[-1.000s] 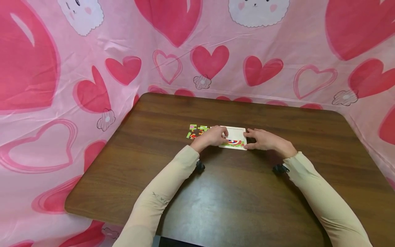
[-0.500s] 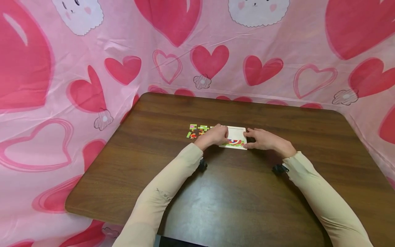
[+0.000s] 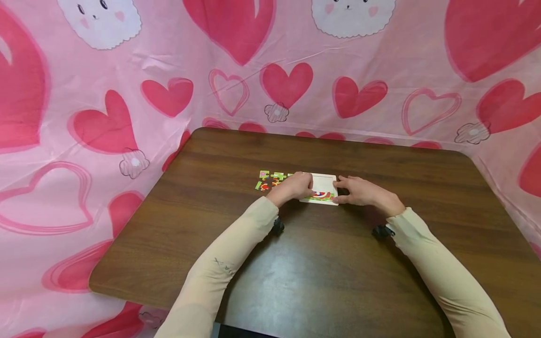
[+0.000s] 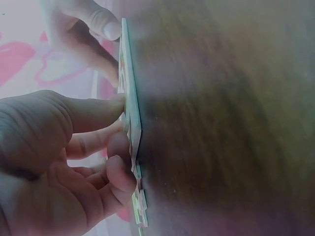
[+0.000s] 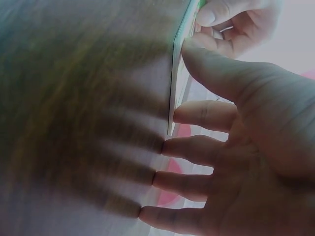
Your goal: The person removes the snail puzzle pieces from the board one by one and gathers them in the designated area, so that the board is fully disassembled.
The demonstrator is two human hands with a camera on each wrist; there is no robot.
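A white puzzle tray [image 3: 323, 182] lies at mid-table, a strip of assembled jigsaw pieces [image 3: 322, 195] along its near side. My left hand [image 3: 297, 184] is over the tray's left part. Its thumb [image 4: 101, 112] presses down at the board, and the other fingers are curled; I cannot tell whether a piece is pinched there. My right hand [image 3: 359, 191] steadies the tray's right end, thumb and index finger touching its edge [image 5: 173, 93]. The other fingers are spread, their tips resting on the tabletop.
Several loose jigsaw pieces [image 3: 265, 186], green, red and dark, lie left of the tray, partly hidden by the left hand. The brown wooden table [image 3: 334, 263] has rounded corners. A pink cloth with hearts [image 3: 236, 42] hangs close behind it and along its sides.
My left hand has shifted slightly right over the tray, and its thumb and fingers have drawn closer together. My right hand stays at the tray's right end.
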